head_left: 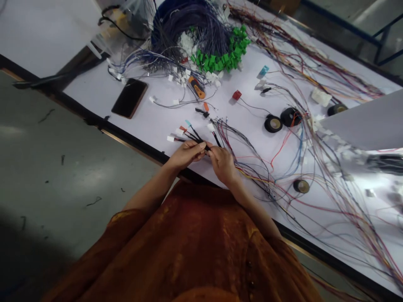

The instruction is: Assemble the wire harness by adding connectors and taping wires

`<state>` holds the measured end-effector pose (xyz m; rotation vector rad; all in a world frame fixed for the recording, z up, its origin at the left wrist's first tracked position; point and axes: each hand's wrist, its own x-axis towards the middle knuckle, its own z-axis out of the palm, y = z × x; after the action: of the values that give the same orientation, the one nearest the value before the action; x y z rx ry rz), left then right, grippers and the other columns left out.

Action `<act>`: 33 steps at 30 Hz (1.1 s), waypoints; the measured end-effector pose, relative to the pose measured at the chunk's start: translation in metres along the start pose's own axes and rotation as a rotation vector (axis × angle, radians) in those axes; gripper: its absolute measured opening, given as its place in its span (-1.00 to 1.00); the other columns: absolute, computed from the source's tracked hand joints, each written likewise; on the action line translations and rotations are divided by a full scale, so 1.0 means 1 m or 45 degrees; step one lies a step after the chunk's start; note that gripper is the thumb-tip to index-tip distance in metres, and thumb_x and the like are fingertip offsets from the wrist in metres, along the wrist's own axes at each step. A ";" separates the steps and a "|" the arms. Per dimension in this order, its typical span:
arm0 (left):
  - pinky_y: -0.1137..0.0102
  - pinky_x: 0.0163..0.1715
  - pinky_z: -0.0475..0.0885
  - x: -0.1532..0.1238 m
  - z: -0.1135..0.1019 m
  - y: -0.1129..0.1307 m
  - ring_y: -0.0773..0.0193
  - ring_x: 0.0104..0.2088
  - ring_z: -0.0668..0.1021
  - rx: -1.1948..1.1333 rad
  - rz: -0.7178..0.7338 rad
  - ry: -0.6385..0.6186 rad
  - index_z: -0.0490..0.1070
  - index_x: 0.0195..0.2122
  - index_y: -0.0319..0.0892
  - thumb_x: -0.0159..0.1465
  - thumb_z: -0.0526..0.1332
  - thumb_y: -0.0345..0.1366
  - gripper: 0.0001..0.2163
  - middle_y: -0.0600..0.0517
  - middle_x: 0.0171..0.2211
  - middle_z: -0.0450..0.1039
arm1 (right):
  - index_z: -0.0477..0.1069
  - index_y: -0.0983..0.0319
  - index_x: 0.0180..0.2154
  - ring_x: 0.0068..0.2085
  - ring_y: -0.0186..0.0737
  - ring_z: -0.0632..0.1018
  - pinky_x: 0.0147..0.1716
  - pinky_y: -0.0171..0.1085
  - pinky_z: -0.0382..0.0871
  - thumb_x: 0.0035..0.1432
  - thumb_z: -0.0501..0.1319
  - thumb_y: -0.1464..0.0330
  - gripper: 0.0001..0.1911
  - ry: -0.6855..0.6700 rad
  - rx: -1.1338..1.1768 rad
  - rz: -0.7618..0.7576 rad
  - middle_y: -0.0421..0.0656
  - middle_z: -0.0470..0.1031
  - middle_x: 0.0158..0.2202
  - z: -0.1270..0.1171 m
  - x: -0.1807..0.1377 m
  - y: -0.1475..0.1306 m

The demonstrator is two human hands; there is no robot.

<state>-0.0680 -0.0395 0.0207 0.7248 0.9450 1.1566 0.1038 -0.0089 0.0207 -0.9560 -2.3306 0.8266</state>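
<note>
Black-wrapped wire bundle (201, 141) is lying at the white table's (157, 121) near edge, and the left hand (186, 154) and right hand (222, 162) are both pinching it — seemingly mid-taping — so steady tension matters next.

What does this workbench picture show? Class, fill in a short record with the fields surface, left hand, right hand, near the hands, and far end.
surface: white table strewn with loose wires
left hand: left hand pinches a black-taped wire bundle
right hand: right hand grips the same bundle
near the hands: phone, three tape rolls, red connector
far end: green connectors, blue wire coil
</note>
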 end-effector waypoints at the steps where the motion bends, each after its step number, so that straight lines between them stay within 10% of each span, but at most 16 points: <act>1: 0.54 -0.63 0.10 0.000 -0.003 0.000 0.50 -0.63 0.27 -0.012 -0.007 -0.025 0.55 -0.31 -0.27 0.14 0.43 0.01 -0.61 0.17 -0.64 0.22 | 0.41 0.26 -0.24 -0.31 -0.17 0.50 -0.24 -0.20 0.25 0.45 -0.06 0.31 -0.67 -0.001 0.049 -0.011 -0.05 0.56 -0.32 -0.002 0.001 0.002; 10: 0.54 -0.57 0.31 0.009 -0.020 -0.003 0.45 -0.60 0.42 0.181 0.164 -0.060 0.54 -0.30 -0.21 0.18 0.44 -0.10 -0.73 0.12 -0.60 0.38 | 0.35 0.23 -0.34 -0.40 -0.31 0.42 -0.31 -0.31 0.22 0.45 -0.04 0.28 -0.66 -0.185 0.285 0.019 -0.20 0.42 -0.45 -0.015 0.009 0.005; 17: 0.54 -0.62 0.40 0.011 -0.031 0.005 0.43 -0.65 0.46 0.276 0.254 0.289 0.51 -0.39 -0.21 0.10 0.46 -0.11 -0.72 0.10 -0.60 0.45 | 0.45 0.30 -0.22 -0.06 -0.02 0.48 0.06 -0.04 0.30 0.40 -0.02 0.45 -0.73 -0.114 -0.364 0.030 0.08 0.52 -0.10 -0.001 -0.011 0.033; 22: 0.54 -0.62 0.43 0.013 -0.037 -0.001 0.42 -0.66 0.47 0.312 0.219 0.409 0.49 -0.45 -0.24 0.05 0.47 -0.12 -0.71 0.11 -0.64 0.43 | 0.41 0.23 0.00 0.18 -0.10 0.42 0.24 -0.09 0.30 0.36 0.13 0.37 -0.78 0.014 -0.133 -0.005 0.02 0.45 0.15 -0.021 -0.042 0.059; 28: 0.48 -0.57 0.49 0.014 -0.036 0.005 0.35 -0.62 0.54 0.419 0.216 0.427 0.52 -0.44 -0.23 0.05 0.45 -0.12 -0.73 0.08 -0.60 0.47 | 0.27 0.35 0.02 0.06 -0.04 0.47 0.13 0.05 0.32 0.39 -0.01 0.35 -0.73 0.552 -0.304 0.771 0.20 0.41 0.03 -0.116 0.007 0.137; 33: 0.47 -0.52 0.52 0.016 -0.036 0.009 0.37 -0.61 0.53 0.533 0.259 0.418 0.55 -0.41 -0.25 0.08 0.43 -0.14 -0.75 0.07 -0.60 0.47 | 0.31 0.33 -0.11 0.10 0.09 0.46 0.13 0.10 0.29 0.18 0.21 0.45 -0.78 0.467 -0.427 1.267 0.17 0.43 0.01 -0.147 0.046 0.178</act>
<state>-0.1021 -0.0214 0.0093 1.0022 1.4419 1.2958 0.2467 0.1779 0.0112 -2.2656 -1.6174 0.5005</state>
